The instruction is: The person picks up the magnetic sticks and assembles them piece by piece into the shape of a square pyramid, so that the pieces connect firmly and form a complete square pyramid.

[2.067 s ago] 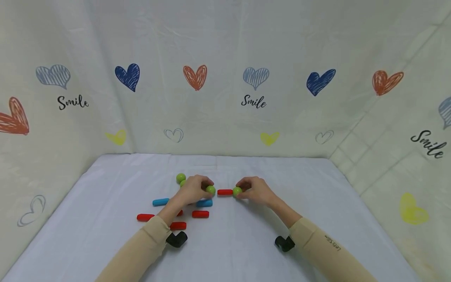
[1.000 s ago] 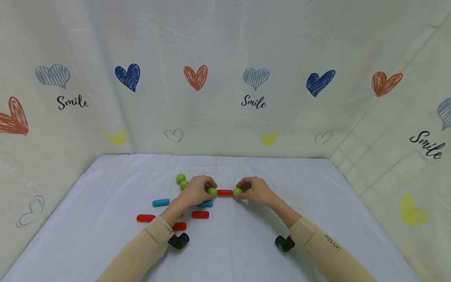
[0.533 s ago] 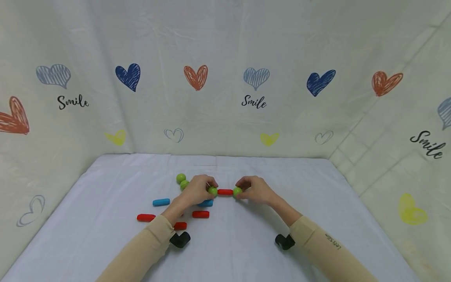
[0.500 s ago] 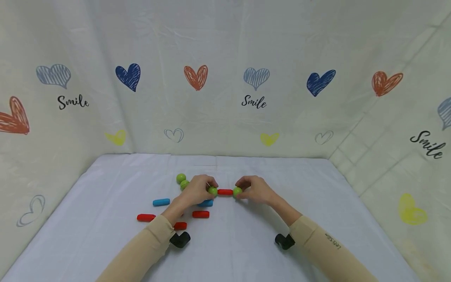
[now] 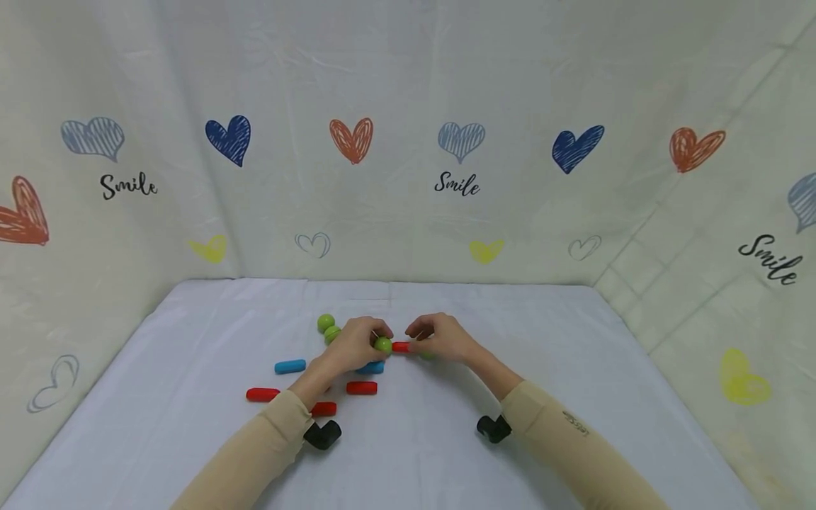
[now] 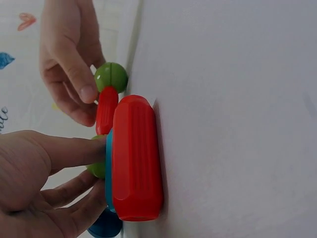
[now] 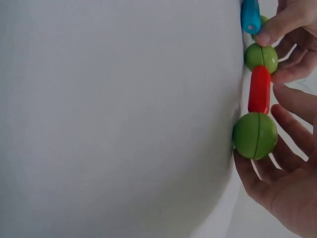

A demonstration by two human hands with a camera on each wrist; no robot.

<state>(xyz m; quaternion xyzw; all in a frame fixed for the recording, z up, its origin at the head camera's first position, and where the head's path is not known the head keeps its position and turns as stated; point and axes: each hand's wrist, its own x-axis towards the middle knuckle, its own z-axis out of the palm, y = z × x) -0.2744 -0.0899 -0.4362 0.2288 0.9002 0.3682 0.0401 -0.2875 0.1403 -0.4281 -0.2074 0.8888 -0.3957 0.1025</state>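
In the head view my left hand (image 5: 353,343) pinches a green ball (image 5: 383,345) between thumb and fingers. A ribbed red rod (image 5: 400,347) runs rightward from that ball to a second green ball (image 5: 428,355), mostly covered by my right hand (image 5: 446,338) from above. The right wrist view shows the rod's ends meeting both balls in one straight piece. There, my right thumb stands apart from the rod, and the other fingers lie loosely spread behind and under the right-end ball (image 7: 255,135), some fingertips right at its surface.
Two loose green balls (image 5: 326,323) lie beyond my left hand. Blue rods (image 5: 290,366) and several red rods (image 5: 362,387) are scattered left and nearer on the white cloth. One red rod (image 6: 137,158) looms close in the left wrist view. A heart-printed curtain (image 5: 408,212) hangs behind.
My left hand brought its ball rightward against the red rod's left end. Since half a second ago, my right hand has loosened from the right ball and shifted left over the rod.
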